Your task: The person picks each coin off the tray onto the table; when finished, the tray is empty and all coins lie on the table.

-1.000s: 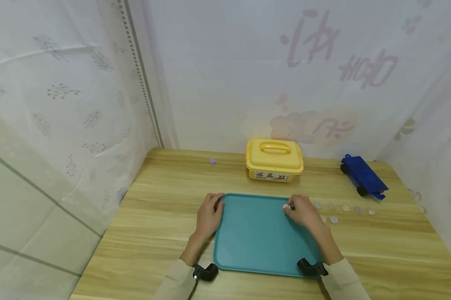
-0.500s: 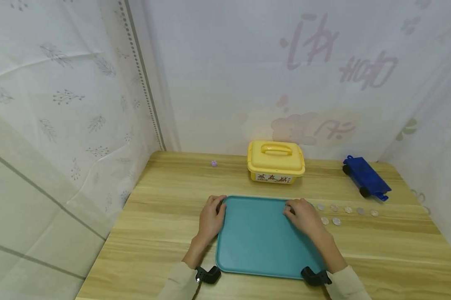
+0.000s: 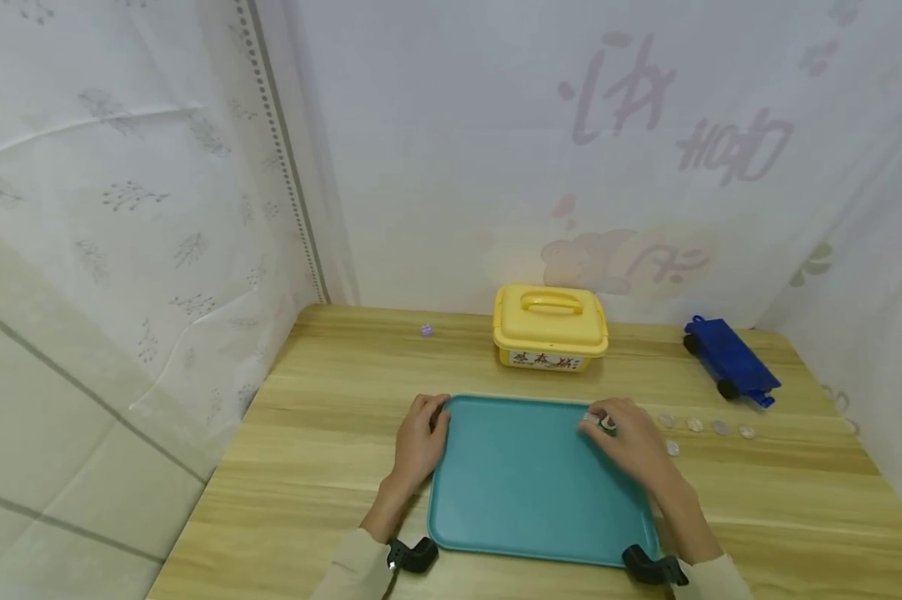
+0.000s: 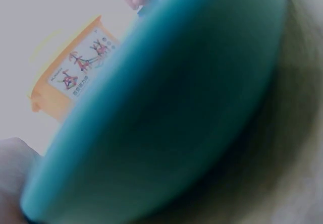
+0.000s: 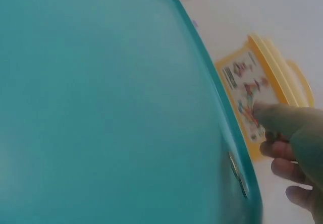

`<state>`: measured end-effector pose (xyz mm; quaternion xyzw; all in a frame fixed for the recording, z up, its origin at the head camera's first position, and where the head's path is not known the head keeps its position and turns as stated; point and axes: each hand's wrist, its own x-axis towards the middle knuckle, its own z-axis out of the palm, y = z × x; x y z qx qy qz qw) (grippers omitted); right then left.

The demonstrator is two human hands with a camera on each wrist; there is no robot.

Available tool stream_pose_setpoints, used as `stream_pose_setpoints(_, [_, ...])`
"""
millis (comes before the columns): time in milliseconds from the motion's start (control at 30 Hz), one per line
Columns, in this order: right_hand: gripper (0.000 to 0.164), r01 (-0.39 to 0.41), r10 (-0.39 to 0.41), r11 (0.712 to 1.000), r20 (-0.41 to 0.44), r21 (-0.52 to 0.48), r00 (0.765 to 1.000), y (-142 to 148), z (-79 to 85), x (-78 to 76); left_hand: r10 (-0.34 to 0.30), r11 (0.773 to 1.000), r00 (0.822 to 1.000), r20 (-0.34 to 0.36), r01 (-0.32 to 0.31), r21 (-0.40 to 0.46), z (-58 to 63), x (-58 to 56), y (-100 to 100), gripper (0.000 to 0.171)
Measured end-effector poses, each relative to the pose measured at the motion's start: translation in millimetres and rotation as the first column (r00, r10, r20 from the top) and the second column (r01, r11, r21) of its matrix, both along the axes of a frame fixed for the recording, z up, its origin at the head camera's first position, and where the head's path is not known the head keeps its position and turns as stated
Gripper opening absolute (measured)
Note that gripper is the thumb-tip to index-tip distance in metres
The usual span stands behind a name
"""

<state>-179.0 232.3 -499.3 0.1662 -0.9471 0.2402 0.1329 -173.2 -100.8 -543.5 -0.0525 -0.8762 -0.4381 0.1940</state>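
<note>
In the head view a teal tray [image 3: 533, 483] lies before me. My left hand [image 3: 418, 446] grips its far left corner, thumb along the left rim and fingers at the far edge. My right hand [image 3: 631, 442] is over the far right corner, thumb and fingers parted. In the right wrist view a coin [image 5: 237, 175] sits inside the tray against its rim, and the right fingers [image 5: 287, 168] are beyond the rim with nothing between them and the thumb. Several silvery coins [image 3: 694, 424] lie on the table right of that hand, some hidden behind it.
Behind the tray stands a yellow lidded box [image 3: 550, 325] with a handle. A blue wheeled toy cart [image 3: 732, 358] is at the back right. One small purple piece [image 3: 426, 330] lies near the wooden table's [image 3: 331, 417] back edge, before a printed curtain.
My right hand has let go of the coin it pinched, leaving it in the tray, and has moved right over the nearest table coins. My left hand keeps its place at the tray.
</note>
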Motion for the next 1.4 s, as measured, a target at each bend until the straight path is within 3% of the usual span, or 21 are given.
stream_pose_setpoints(133, [0.035,0.027,-0.027,0.999,0.004,-0.034,1.0,20,1.7,4.8,-0.003,1.0,1.0,0.007,0.003,0.002,-0.4,1.2,1,0.025])
stream_pose_setpoints(467, [0.03,0.112,-0.113,0.993,-0.019,-0.045,0.993,72,-5.0,20.0,-0.01,1.0,1.0,-0.011,0.01,0.002,-0.5,-1.8,0,0.025])
stream_pose_setpoints(633, [0.033,0.16,-0.157,0.985,0.046,-0.059,0.986,92,-10.6,27.6,-0.016,1.0,1.0,-0.001,0.016,0.006,-1.2,-1.7,-1,0.026])
stream_pose_setpoints(733, [0.036,0.228,-0.22,0.969,0.087,-0.091,0.972,102,-13.8,32.5,-0.016,1.0,1.0,0.012,0.016,0.017,-0.8,-0.8,-1,0.026])
stream_pose_setpoints(867, [0.035,0.311,-0.304,0.942,0.075,-0.128,0.95,116,-19.8,41.1,-0.02,1.0,1.0,-0.003,0.021,0.013,0.3,-0.4,-1,0.026])
stream_pose_setpoints(1133, [0.027,0.258,-0.275,0.948,-0.075,-0.186,0.958,132,-35.2,45.4,-0.012,1.0,1.0,-0.021,0.012,0.001,2.6,0.3,0,0.025])
stream_pose_setpoints(1400, [0.027,0.279,-0.301,0.938,-0.09,-0.205,0.949,131,-43.5,45.1,-0.019,1.0,1.0,0.002,0.019,0.004,2.4,0.1,0,0.026])
